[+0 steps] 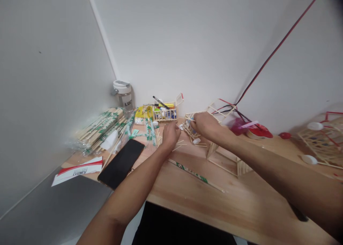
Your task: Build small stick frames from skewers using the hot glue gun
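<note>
Near the back of the wooden table, my left hand is closed with its fingertips pinched together; whatever they hold is too small to make out. Short cut sticks lie beside it. My right hand is closed at a small basket of glued wooden sticks; its fingers hide what they grip. A white cap lies below that basket. Under my right forearm stands a larger open stick frame, partly covered by the arm.
Wrapped chopsticks, a water bottle and a black phone are at the left. A stick crate with small items stands at the back. One wrapped chopstick lies in front. Another stick structure sits far right.
</note>
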Demonstrator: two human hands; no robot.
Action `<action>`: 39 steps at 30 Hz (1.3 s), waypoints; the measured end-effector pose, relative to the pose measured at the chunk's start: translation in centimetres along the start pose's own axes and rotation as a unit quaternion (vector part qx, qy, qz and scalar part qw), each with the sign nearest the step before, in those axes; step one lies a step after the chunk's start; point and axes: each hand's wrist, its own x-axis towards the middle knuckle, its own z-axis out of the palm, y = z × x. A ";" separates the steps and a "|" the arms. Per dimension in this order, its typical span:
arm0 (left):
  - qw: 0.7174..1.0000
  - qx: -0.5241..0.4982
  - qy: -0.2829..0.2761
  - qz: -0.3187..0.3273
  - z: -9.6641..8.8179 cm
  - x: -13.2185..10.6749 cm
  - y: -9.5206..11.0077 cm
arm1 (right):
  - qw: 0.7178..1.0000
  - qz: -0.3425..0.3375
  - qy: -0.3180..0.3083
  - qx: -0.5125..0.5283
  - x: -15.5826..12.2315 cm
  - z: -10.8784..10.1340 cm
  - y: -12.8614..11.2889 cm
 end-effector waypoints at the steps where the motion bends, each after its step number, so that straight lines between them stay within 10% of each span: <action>1: 1.000 -0.002 0.001 0.001 0.1 0.0 -0.1 | 1.000 0.002 -0.001 -0.002 0.1 0.1 0.0; 39: 0.936 0.242 -0.128 0.221 1.0 -1.6 1.6 | 0.999 0.023 -0.027 -0.037 2.3 -1.0 0.1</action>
